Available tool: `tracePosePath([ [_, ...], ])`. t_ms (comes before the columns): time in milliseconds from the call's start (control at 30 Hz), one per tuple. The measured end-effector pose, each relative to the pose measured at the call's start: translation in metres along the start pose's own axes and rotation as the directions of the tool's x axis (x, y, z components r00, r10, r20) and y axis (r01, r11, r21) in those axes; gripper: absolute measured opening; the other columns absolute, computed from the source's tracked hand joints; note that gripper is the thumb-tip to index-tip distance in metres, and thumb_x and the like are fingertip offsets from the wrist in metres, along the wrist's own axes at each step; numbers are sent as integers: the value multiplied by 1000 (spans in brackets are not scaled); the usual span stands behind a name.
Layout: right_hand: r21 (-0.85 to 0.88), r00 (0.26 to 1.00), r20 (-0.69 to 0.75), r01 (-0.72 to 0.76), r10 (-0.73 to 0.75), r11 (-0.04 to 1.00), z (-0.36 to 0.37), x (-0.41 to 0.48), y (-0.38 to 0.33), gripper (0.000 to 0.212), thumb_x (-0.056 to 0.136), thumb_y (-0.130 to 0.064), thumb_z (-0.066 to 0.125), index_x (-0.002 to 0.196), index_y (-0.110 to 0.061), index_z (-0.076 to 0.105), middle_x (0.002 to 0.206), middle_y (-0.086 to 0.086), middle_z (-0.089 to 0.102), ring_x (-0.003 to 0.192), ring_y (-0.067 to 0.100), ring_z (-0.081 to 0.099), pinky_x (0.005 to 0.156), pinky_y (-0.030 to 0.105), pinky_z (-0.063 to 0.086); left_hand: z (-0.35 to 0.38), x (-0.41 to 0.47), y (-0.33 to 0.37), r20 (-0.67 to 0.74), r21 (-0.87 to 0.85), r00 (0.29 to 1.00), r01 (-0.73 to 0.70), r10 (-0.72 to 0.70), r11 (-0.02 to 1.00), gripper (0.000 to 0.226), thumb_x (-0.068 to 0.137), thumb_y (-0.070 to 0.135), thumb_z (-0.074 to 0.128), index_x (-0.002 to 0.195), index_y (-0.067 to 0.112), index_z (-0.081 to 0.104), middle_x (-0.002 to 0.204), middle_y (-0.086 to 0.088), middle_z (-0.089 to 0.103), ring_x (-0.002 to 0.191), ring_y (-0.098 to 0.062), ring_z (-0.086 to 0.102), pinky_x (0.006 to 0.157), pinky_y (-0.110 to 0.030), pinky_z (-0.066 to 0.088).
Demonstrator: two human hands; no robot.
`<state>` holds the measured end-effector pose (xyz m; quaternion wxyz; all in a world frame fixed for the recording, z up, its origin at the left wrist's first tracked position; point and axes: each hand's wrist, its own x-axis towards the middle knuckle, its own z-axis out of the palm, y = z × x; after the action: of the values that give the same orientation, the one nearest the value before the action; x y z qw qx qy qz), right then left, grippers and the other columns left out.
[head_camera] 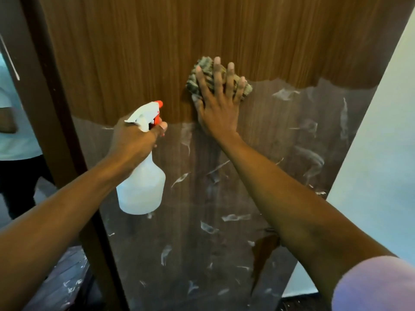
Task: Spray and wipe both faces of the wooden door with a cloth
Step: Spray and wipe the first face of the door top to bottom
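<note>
Pressing the striped cloth (206,64) flat against the wooden door (157,52), my right hand (219,108) has its fingers straight and spread over it, at the edge where clean grain above meets the dull, white-smeared lower part. My left hand (134,140) curls round the neck of the white spray bottle (143,187), forefinger on the orange trigger, nozzle facing the door just left of the cloth. A white wall (381,131) stands to the right.

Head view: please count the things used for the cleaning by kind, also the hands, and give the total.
bottle: 1
cloth: 1
door: 1
hands: 2, the left hand and the right hand
total: 5
</note>
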<state>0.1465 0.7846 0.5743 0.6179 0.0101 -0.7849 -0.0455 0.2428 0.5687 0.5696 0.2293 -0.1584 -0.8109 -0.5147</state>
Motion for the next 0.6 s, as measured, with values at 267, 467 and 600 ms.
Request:
tracePosePath([
  [267,-29,942,90,328,-325,944,6,-76,83,58,102,-45,45,157,-38,28,165,7,24,153,38,15,123,56,5,44,-4,22,-3,11,1000,1,-1,1000,53,89,33,56,139,28,39,143,5,45,125,-16,47,93,-20,38],
  [467,6,972,32,-234,233,972,-10,-11,114,61,102,-50,38,159,-32,25,167,13,16,153,42,11,120,62,3,70,-5,51,-39,-73,997,69,-72,995,54,88,31,58,138,25,39,141,2,47,123,-18,49,89,-19,37],
  [600,2,994,51,99,-99,995,-2,-10,108,59,101,-49,45,156,-33,34,165,13,22,150,44,19,119,65,12,87,-6,71,-15,-79,999,34,-36,996,52,87,31,59,136,24,43,139,1,50,123,-20,50,93,-22,39],
])
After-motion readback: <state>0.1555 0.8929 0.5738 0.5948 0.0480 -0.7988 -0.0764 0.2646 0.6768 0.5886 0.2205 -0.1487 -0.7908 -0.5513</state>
